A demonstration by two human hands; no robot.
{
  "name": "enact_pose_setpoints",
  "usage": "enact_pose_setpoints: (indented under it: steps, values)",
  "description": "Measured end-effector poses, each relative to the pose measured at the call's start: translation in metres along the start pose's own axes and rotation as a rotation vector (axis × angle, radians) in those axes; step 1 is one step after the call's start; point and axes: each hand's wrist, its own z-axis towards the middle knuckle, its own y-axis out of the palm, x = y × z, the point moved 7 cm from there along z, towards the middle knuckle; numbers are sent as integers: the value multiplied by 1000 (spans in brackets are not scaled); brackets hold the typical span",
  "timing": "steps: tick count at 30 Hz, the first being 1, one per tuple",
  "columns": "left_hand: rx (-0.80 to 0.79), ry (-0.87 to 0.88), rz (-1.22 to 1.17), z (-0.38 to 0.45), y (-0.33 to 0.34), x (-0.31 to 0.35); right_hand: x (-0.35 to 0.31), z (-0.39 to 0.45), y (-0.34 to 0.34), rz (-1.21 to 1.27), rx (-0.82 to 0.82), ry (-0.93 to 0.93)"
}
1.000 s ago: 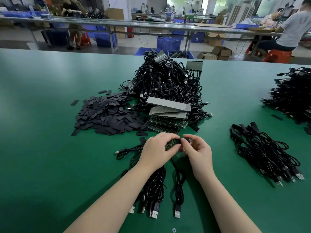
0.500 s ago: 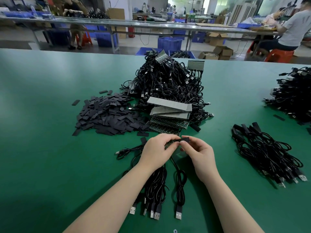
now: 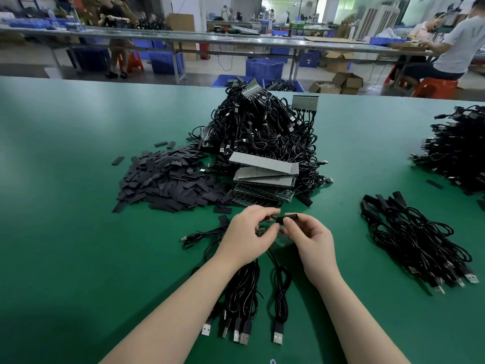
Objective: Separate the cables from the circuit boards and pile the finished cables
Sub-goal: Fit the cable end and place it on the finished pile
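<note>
While the left hand (image 3: 249, 229) grips a circuit board (image 3: 263, 227) over the green table (image 3: 78, 245), the right hand (image 3: 309, 237) pinches its black cable end (image 3: 288, 218); finished cables (image 3: 417, 240) piled right

There is just one camera — it sits on my head and looks forward and down at the green table (image 3: 78, 258). My two arms reach out from the bottom edge, close up. Far off at the top, other tables show.
</note>
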Motion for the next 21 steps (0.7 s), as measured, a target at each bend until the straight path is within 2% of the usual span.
enact_pose_setpoints:
  steps: [6,12,21]
  values:
    - [-22,44,93,1,-2,6,3,2,-4,59,65,17]
    - [61,40,81,0,-8,4,4,3,-4,36,69,15]
    - [29,18,45,0,-4,2,3,2,-3,4,60,14]
